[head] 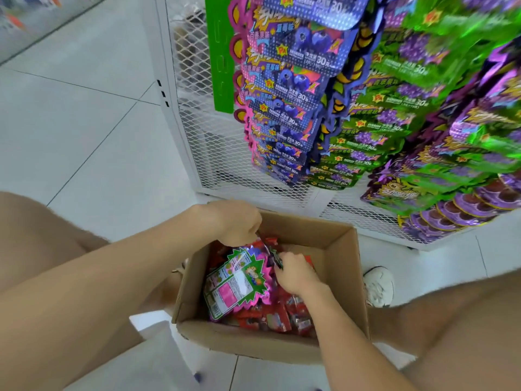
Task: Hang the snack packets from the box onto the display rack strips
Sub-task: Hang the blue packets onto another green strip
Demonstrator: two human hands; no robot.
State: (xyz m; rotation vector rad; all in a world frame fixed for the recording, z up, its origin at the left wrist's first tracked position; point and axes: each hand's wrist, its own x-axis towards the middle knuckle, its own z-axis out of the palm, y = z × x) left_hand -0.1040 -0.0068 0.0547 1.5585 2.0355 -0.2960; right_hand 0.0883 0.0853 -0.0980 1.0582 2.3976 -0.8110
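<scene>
In the box (332,241), a packet (239,280) hides the left hand's (239,221) fingers.

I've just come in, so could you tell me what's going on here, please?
A person crouches over a cardboard box of snack packets beside the display rack. The left hand grips a pink-and-green packet by its top; the right hand seems to pinch its edge. It is not yet hung.

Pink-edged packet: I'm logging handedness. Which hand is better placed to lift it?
Left. The left hand grips the packet by its top; the right hand lies among red packets in the box.
</scene>
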